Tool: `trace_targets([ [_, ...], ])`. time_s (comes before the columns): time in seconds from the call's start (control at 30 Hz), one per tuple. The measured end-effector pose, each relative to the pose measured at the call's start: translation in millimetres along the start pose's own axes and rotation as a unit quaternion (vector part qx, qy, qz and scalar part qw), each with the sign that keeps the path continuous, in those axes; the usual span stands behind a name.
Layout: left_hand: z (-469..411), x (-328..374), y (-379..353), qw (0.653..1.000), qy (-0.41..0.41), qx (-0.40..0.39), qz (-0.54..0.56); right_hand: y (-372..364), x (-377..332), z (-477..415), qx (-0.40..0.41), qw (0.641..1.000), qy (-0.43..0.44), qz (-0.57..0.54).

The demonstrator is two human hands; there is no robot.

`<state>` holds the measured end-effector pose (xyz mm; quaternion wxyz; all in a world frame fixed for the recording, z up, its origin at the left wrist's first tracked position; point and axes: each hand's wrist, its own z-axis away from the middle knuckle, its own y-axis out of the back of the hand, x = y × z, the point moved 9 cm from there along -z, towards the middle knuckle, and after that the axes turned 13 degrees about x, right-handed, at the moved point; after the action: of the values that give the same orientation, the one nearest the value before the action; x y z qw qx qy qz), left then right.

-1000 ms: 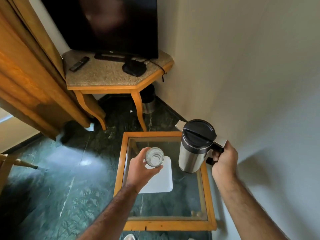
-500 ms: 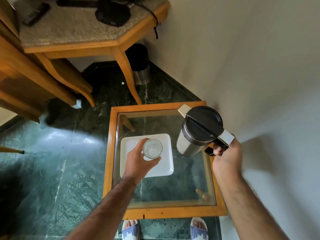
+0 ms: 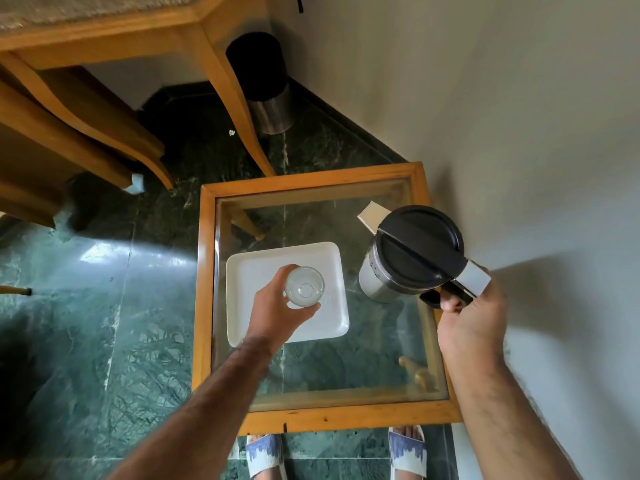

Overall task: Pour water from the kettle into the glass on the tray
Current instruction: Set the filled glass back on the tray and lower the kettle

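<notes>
A clear glass (image 3: 304, 286) is over the white square tray (image 3: 332, 265), and my left hand (image 3: 277, 315) is wrapped around it from the near side. I cannot tell whether the glass touches the tray. The steel kettle (image 3: 412, 254) with a black lid hangs upright over the right part of the glass-topped table, spout toward the far left. My right hand (image 3: 471, 317) grips its black handle. No water is flowing.
The small table (image 3: 311, 415) has a wooden frame and stands against the wall on the right. A larger wooden table (image 3: 221, 50) and a steel bin (image 3: 266, 84) are behind it. My sandalled feet (image 3: 265, 453) are at the near edge.
The view has tilted further down and closer. The glass in my left hand stays over the tray, now nearer its middle. The kettle remains held upright at the right.
</notes>
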<state>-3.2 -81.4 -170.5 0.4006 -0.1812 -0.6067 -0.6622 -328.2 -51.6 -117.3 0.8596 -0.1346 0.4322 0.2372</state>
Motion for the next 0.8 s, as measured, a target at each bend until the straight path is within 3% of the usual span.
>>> trace_targets([
  [0.1, -2.2, -5.7, -7.8, 1.0, 0.009, -0.001, -0.012, 0.3, -0.2, -1.7, -0.025, 0.995, 0.07, 0.062],
  [0.2, -5.2, -7.6, -16.3, 0.999, 0.017, -0.005, -0.027, -0.4, 17.1, -5.6, -0.024, 1.0, 0.0, -0.004],
  [0.4, -2.9, -9.8, -28.4, 0.998, 0.035, -0.013, -0.04, -7.2, 24.1, -5.7, -0.031, 0.997, -0.033, -0.057],
  [0.8, -1.2, -13.2, -32.4, 0.997, 0.05, -0.012, -0.06, -18.4, 37.2, -5.2, -0.07, 0.997, -0.007, -0.04],
])
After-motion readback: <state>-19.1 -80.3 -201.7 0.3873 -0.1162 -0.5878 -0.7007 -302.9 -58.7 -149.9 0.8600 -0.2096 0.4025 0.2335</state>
